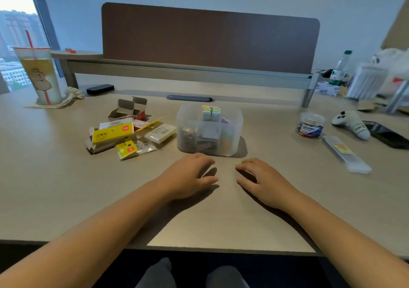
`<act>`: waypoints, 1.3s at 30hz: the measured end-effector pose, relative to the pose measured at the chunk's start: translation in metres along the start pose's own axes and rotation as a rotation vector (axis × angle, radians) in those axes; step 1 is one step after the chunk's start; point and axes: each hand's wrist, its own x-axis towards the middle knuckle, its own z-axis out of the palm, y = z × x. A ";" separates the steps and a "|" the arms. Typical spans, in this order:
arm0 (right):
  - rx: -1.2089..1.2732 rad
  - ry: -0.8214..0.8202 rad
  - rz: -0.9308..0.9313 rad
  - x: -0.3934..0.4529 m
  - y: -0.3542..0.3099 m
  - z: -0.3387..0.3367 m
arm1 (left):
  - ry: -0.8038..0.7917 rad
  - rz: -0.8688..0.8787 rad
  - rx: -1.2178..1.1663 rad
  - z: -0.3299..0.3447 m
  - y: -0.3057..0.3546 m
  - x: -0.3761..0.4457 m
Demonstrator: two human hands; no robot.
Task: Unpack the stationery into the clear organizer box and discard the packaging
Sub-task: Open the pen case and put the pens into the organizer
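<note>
A clear plastic organizer box is seen mid-desk, loaded with pastel sticky-note pads and dark clips. Just in front of it, the left hand and right hand are laid palm-down on the pale wooden desk, fingers loosely spread, nothing gripped. A heap of yellow and white opened packaging is piled just left of the box. A small round jar of clips and a long clear plastic case are placed well to its right.

Packaging left of organizer box; jar right, maybe clips inside.
</note>
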 end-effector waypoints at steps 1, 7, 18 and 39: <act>-0.002 0.014 0.019 -0.006 0.009 -0.003 | -0.022 0.034 0.020 0.006 0.009 0.007; 0.066 0.210 0.207 -0.023 0.063 -0.024 | -0.052 0.216 0.072 0.033 0.052 0.048; -0.077 0.448 0.874 -0.016 0.173 -0.061 | -0.048 0.287 0.063 0.059 0.084 0.108; 0.632 0.378 0.153 -0.045 0.085 -0.053 | -0.058 -0.155 -1.293 0.026 0.084 0.080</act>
